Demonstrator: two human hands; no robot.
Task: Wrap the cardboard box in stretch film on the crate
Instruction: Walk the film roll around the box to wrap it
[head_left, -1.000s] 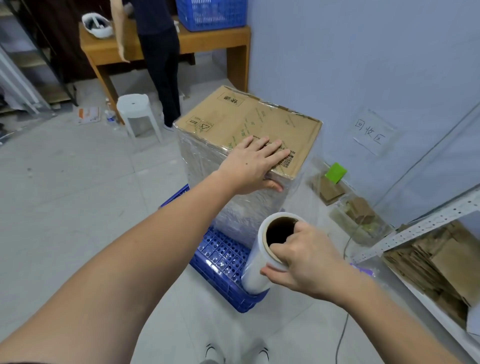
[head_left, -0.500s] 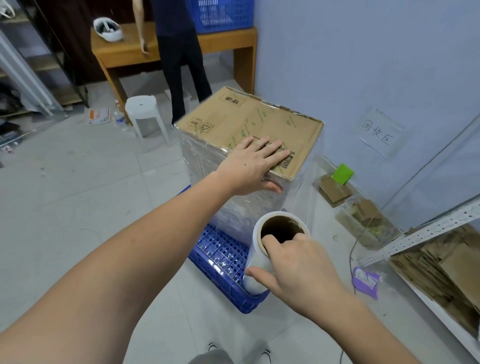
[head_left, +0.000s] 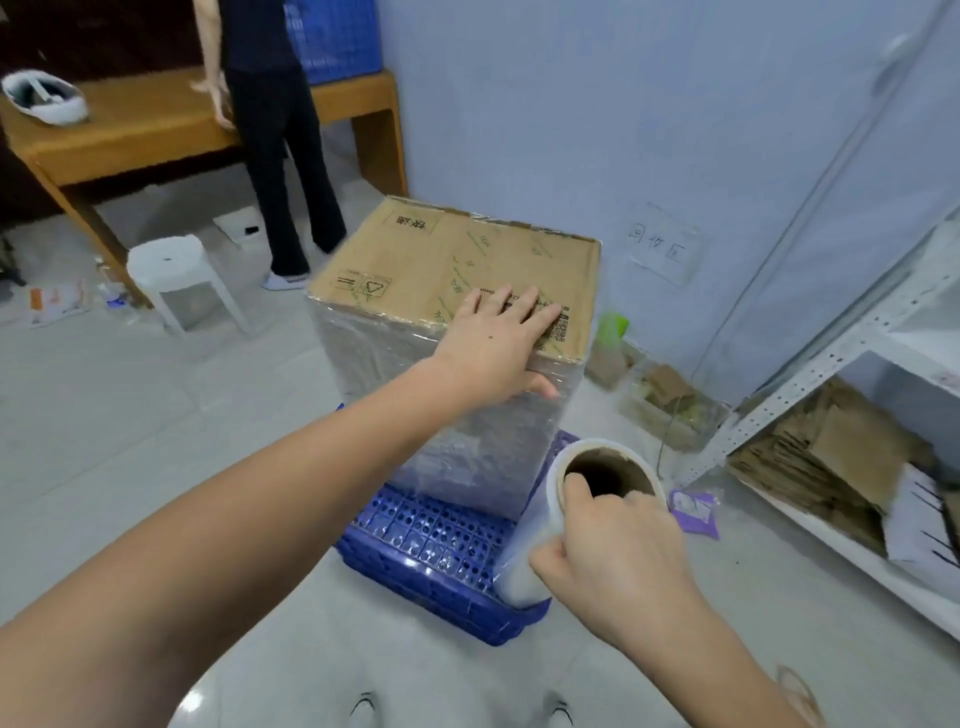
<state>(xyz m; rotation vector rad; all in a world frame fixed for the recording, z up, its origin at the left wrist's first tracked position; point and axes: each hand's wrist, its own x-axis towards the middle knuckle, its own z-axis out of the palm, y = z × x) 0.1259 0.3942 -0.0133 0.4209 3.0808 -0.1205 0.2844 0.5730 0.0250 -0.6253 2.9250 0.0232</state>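
Your right hand (head_left: 618, 551) is nearest the camera, gripping the stretch film roll (head_left: 561, 514) at its top end: one finger is hooking into the open cardboard core, thumb and the other fingers are curling round the outside of the rim. The roll is tilting, its lower end sitting down by the near right corner of the blue crate (head_left: 441, 551). A sheet of clear film is running from the roll up to the near right edge of the box; it's faint, so you can't tell exactly where it attaches.

Your left hand (head_left: 498, 343) is reaching further out and lying flat on the cardboard box (head_left: 457, 260), fingers straight and slightly spread across the top near its front right corner, thumb pressing against the wrapped side just under the top edge. It's pressing, not grasping anything.

The box is standing upright on the perforated crate, which is sitting on the floor. The box's sides are already covered in shiny film; the top is showing bare cardboard with printed marks and a barcode label by your fingertips.

To the right, a metal shelf (head_left: 831, 353) is holding flattened cardboard. Further back left, a white stool (head_left: 171, 270) is standing near a wooden table (head_left: 135, 130), with another person (head_left: 275, 130) standing at the table.
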